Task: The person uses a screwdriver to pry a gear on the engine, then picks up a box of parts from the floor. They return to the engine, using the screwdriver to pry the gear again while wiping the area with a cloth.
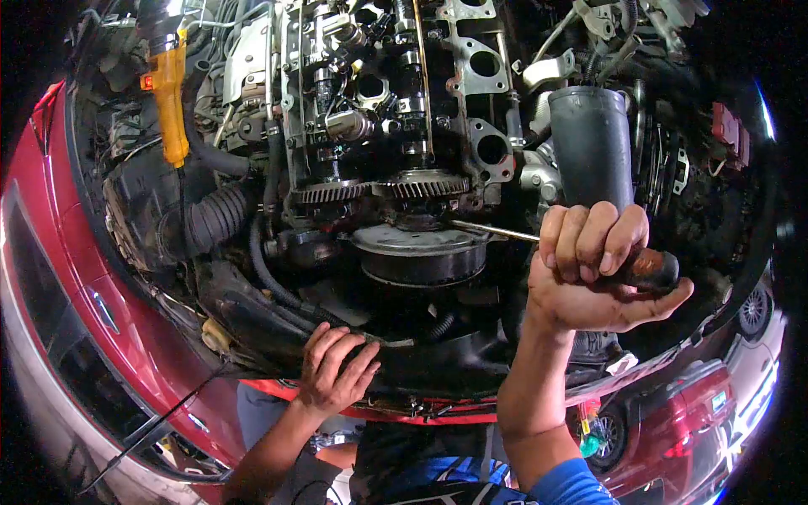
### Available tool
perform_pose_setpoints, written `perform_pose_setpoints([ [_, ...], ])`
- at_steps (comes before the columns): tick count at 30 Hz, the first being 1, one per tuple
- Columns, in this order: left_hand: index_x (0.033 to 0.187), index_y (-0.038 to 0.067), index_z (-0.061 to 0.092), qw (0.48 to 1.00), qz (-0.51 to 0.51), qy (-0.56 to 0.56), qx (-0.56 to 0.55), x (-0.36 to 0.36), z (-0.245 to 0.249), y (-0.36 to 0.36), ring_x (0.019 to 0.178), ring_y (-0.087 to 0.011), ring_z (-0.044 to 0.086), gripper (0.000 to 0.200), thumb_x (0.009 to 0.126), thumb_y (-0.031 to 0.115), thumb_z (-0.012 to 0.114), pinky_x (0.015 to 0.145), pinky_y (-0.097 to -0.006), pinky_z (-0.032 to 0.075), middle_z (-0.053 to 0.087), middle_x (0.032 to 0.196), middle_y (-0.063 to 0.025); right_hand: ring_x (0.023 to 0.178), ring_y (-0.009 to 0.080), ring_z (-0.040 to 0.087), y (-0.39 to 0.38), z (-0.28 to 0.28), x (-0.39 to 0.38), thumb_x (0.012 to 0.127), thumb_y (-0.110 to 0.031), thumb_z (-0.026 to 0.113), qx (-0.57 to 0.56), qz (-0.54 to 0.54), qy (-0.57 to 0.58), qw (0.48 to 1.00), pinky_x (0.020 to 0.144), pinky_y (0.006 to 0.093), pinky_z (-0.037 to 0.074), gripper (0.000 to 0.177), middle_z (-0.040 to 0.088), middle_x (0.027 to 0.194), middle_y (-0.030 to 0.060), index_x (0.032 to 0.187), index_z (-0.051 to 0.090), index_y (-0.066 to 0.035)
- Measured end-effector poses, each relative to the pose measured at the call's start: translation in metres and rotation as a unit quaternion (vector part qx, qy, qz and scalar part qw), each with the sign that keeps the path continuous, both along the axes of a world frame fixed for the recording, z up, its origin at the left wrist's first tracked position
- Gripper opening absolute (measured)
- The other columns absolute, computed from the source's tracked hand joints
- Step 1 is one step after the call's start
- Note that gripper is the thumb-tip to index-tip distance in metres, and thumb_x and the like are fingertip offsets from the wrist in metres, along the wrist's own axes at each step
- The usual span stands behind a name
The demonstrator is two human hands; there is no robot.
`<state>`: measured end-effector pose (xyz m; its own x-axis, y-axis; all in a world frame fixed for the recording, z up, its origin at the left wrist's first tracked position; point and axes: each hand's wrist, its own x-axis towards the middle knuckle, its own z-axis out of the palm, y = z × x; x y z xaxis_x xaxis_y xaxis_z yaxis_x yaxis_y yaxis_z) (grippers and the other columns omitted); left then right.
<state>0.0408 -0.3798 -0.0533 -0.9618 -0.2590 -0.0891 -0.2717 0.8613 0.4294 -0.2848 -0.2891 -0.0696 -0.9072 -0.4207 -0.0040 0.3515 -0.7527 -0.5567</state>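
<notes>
The right hand (599, 261) is working to the right of the round pulley (423, 259), and its grip is wrapping around the dark-and-orange handle (656, 268) of a long-shafted tool (502, 231), with the thumb sticking out rather than curling over. It's looking like a screwdriver or a pry bar to me. The shaft is pointing left, and the tip is ending just at the pulley's far side, near the hub; no telling whether it's actually touching anything there.

The left hand (338, 366) is lying on the near-left side of the pulley, over the dark front panel (459, 358), grip loosely spread and fingers a bit bent. How hard it's pressing, can't tell.

Just beyond the pulley a pair of toothed gears (427, 187) is sitting side by side, and the uncovered cylinder head (372, 88) is stretching away past them. A fat black cylinder (589, 143) is standing beyond and right of the pulley. Off to its left a ribbed hose (209, 223) is running, and beyond and left of it a yellow work light (171, 109) is trailing its cord. A red car (80, 278) is sitting way out left of the pulley.
</notes>
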Motion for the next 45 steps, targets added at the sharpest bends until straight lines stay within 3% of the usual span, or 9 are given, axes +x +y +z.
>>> perform_pose_setpoints([
  [15, 0.113, 0.014, 0.073, 0.999, 0.026, -0.001, -0.037, -0.013, 0.001, 0.005, 0.115, -0.0258, 0.056, 0.029, 0.087, 0.027, 0.074, 0.107, -0.0473, 0.041, 0.062, 0.115, -0.0042, 0.045, 0.0156, 0.031, 0.003, 0.002, 0.002, 0.078, -0.096, 0.035, 0.006, -0.006, 0.008, 1.0, 0.047, 0.0314, 0.031, 0.085, 0.038, 0.055, 0.0024, 0.067, 0.042, -0.011],
  [16, 0.113, 0.014, 0.073, 0.999, 0.027, -0.004, -0.038, -0.013, 0.001, 0.005, 0.115, -0.0257, 0.056, 0.029, 0.087, 0.027, 0.074, 0.107, -0.0472, 0.041, 0.063, 0.115, -0.0042, 0.037, 0.0101, 0.025, -0.002, 0.01, 0.001, 0.085, -0.086, 0.041, 0.041, -0.019, 0.04, 0.998, 0.044, 0.0272, 0.028, 0.074, 0.034, 0.05, -0.002, 0.067, 0.041, -0.014],
  [20, 0.113, 0.014, 0.073, 0.999, 0.026, -0.005, -0.04, -0.012, 0.001, 0.004, 0.115, -0.0253, 0.056, 0.029, 0.087, 0.027, 0.074, 0.107, -0.0469, 0.041, 0.063, 0.115, -0.0041, 0.037, 0.0095, 0.025, 0.0, 0.011, 0.001, 0.086, -0.084, 0.041, 0.017, 0.0, 0.022, 1.0, 0.044, 0.0257, 0.027, 0.072, 0.034, 0.05, -0.0025, 0.067, 0.041, -0.015],
  [23, 0.113, 0.014, 0.074, 0.999, 0.03, -0.004, -0.042, -0.011, -0.002, 0.006, 0.115, -0.0253, 0.056, 0.029, 0.087, 0.027, 0.074, 0.107, -0.0467, 0.041, 0.063, 0.115, -0.0042, 0.041, 0.0125, 0.028, -0.001, 0.005, 0.004, 0.081, -0.093, 0.036, 0.007, -0.002, -0.005, 1.0, 0.044, 0.0307, 0.03, 0.082, 0.036, 0.051, 0.0015, 0.068, 0.043, -0.012],
  [35, 0.113, 0.013, 0.074, 0.998, 0.031, -0.006, -0.045, -0.014, -0.001, 0.005, 0.115, -0.0261, 0.056, 0.03, 0.087, 0.028, 0.075, 0.107, -0.0471, 0.041, 0.063, 0.114, -0.0057, 0.042, 0.0127, 0.029, 0.0, 0.0, 0.0, 0.081, -0.093, 0.035, -0.015, 0.012, 0.006, 1.0, 0.044, 0.0305, 0.03, 0.082, 0.036, 0.052, 0.0009, 0.068, 0.042, -0.012],
  [41, 0.115, 0.012, 0.073, 0.998, 0.044, 0.014, -0.052, -0.015, -0.002, 0.006, 0.117, -0.0265, 0.056, 0.036, 0.085, 0.031, 0.078, 0.107, -0.0466, 0.045, 0.064, 0.117, -0.006, 0.042, 0.0118, 0.027, -0.006, 0.005, 0.003, 0.081, -0.091, 0.041, 0.016, -0.02, 0.019, 0.999, 0.045, 0.0299, 0.025, 0.08, 0.035, 0.054, -0.0005, 0.068, 0.043, -0.012],
  [42, 0.114, 0.012, 0.073, 0.997, 0.051, 0.032, -0.045, -0.014, -0.005, 0.005, 0.118, -0.0265, 0.056, 0.037, 0.084, 0.032, 0.079, 0.107, -0.0466, 0.046, 0.063, 0.118, -0.0062, 0.043, 0.0105, 0.025, 0.004, -0.009, -0.005, 0.082, -0.088, 0.046, -0.036, 0.026, 0.04, 0.998, 0.046, 0.0296, 0.021, 0.077, 0.033, 0.054, -0.0014, 0.068, 0.042, -0.012],
  [44, 0.11, 0.01, 0.072, 0.996, 0.067, 0.054, -0.019, -0.01, -0.006, 0.006, 0.117, -0.0273, 0.058, 0.038, 0.084, 0.036, 0.079, 0.108, -0.0471, 0.045, 0.063, 0.118, -0.0079, 0.047, 0.0094, 0.023, 0.0, -0.006, 0.0, 0.082, -0.084, 0.051, 0.004, -0.023, 0.013, 1.0, 0.048, 0.0293, 0.019, 0.074, 0.03, 0.057, -0.0031, 0.068, 0.039, -0.013],
  [45, 0.118, 0.01, 0.07, 0.995, 0.077, 0.071, -0.004, -0.008, -0.006, 0.007, 0.114, -0.0312, 0.059, 0.049, 0.079, 0.037, 0.083, 0.105, -0.0515, 0.047, 0.062, 0.119, -0.0101, 0.05, 0.0096, 0.023, 0.005, -0.013, -0.005, 0.081, -0.084, 0.053, 0.024, -0.016, 0.037, 0.999, 0.049, 0.0301, 0.02, 0.072, 0.029, 0.058, -0.0036, 0.068, 0.038, -0.014],
])
